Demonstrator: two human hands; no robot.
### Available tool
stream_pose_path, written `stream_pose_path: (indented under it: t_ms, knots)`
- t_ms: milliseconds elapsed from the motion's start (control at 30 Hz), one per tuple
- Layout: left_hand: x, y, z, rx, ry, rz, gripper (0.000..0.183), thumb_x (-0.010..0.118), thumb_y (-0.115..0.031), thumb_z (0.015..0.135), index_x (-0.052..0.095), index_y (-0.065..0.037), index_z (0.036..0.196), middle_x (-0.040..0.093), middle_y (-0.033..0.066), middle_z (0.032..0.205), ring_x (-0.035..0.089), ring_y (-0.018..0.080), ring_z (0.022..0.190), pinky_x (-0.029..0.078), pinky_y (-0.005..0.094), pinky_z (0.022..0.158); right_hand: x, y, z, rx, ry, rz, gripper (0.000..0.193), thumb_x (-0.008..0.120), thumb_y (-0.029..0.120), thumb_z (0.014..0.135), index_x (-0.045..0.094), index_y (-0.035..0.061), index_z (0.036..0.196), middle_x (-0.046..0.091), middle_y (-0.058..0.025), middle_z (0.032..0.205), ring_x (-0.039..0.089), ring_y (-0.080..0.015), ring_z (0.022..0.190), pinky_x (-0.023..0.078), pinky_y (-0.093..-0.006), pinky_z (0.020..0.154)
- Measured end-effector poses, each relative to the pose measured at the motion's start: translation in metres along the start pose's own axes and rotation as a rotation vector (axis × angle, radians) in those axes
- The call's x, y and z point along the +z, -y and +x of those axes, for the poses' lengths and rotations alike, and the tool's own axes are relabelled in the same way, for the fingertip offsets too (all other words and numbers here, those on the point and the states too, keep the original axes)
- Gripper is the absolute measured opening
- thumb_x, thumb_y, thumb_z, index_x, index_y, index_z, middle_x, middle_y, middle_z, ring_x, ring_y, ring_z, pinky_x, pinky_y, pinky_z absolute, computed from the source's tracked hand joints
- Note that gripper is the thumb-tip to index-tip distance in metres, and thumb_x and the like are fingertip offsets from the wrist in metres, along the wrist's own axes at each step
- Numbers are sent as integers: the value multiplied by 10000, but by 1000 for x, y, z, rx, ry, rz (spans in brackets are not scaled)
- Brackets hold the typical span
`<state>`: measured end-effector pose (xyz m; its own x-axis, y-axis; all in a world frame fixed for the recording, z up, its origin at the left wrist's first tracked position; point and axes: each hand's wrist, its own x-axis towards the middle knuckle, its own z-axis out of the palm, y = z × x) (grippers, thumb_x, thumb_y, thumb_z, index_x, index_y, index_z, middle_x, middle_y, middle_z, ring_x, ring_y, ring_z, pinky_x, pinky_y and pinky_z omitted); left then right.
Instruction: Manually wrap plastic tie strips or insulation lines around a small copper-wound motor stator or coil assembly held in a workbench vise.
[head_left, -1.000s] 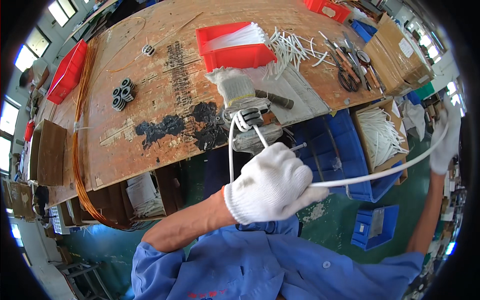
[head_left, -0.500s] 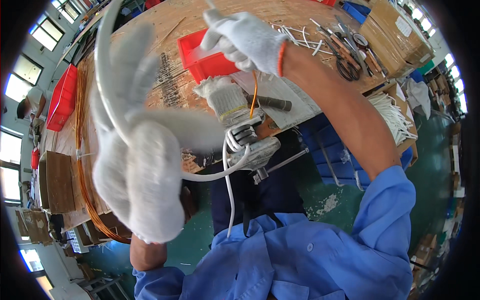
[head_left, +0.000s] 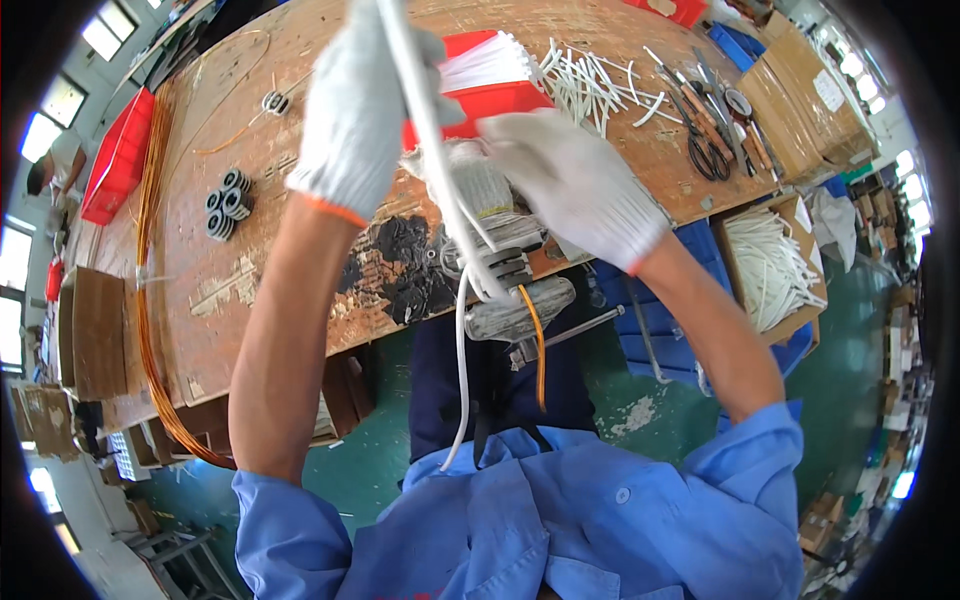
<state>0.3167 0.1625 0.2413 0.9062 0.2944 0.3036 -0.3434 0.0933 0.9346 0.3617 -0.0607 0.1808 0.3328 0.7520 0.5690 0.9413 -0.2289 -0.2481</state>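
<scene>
My left hand (head_left: 355,115), in a white knitted glove, is closed around a thick white tube (head_left: 428,120) raised above the bench. The tube runs down to a dark ring-shaped core (head_left: 508,268) held in a vise (head_left: 520,312) with wrapped jaws at the bench edge. White tubing loops round this core, and one end (head_left: 463,380) hangs down. An orange-brown wire (head_left: 538,350) also hangs from the core. My gloved right hand (head_left: 580,175) is just above right of the vise, beside a knitted cloth wrap (head_left: 475,185); motion smears its fingers.
A red bin (head_left: 500,98) of white tubes stands behind my hands, loose cut tubes (head_left: 590,85) beside it. Scissors (head_left: 708,155) and hand tools lie right. Several dark cores (head_left: 230,203) sit left, near a copper wire bundle (head_left: 150,230). A carton (head_left: 768,255) of tubes is at right.
My left hand has moved up and away, drawing the white tube over the bench. My right hand has come down toward the vise. The orange wire now hangs below the core instead of rising.
</scene>
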Motion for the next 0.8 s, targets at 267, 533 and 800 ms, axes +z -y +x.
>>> stream_pose_path:
  t_ms: [267, 533, 800]
  knots:
    - [33, 38, -39, -687, -75, -407, 492, 781, -343, 987, 585, -63, 1341, 609, 114, 819, 626, 267, 587, 654, 512, 597, -13, 100, -110, -112, 128, -186, 332, 786, 237, 868, 795, 158, 1190, 634, -16, 784, 615, -239, 673, 478, -362, 584]
    - [-10, 31, -118, -138, 500, 358, 655, 641, -141, 895, 571, 26, 1524, 657, 166, 1364, 616, 304, 1286, 479, 404, 1150, -105, 166, -147, 645, -368, 1215, 392, 593, 343, 1123, 695, 21, 923, 557, -1, 708, 529, -123, 567, 433, -294, 527]
    - [13, 67, -168, 129, 176, 592, 672, 761, -224, 985, 507, 62, 1538, 647, 265, 1426, 583, 387, 1405, 447, 457, 1179, -164, 187, -148, 183, -737, 1370, 121, 644, 240, 1057, 588, 139, 1094, 601, 2, 917, 594, -128, 756, 474, -258, 688]
